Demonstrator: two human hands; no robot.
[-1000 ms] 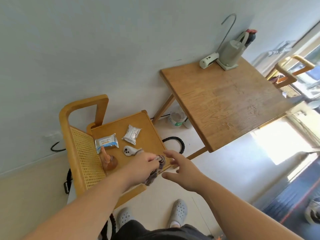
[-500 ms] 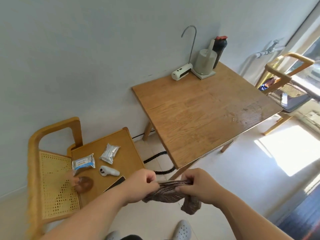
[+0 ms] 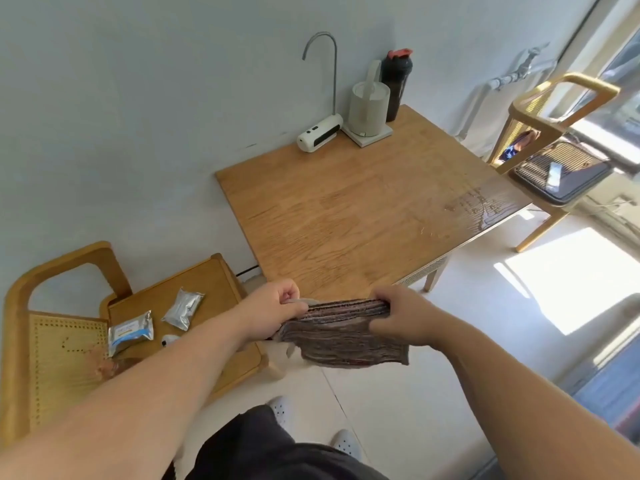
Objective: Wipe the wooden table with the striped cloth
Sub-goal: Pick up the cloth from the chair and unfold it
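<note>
Sunlight [image 3: 571, 278] falls on the light floor [image 3: 398, 393] below a pale wall [image 3: 138, 98], beside a cane chair [image 3: 530, 112].

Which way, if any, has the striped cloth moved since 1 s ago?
Yes: striped cloth went right, off the chair seat, toward the wooden table's near edge.

The striped cloth [image 3: 346, 337], brownish with thin dark stripes, is held up by its top edge between the left hand [image 3: 273, 310] and the right hand [image 3: 398, 317]. It hangs just in front of the near edge of the light wooden table [image 3: 363, 216], on which a glossy patch is seen near the right corner.
</note>
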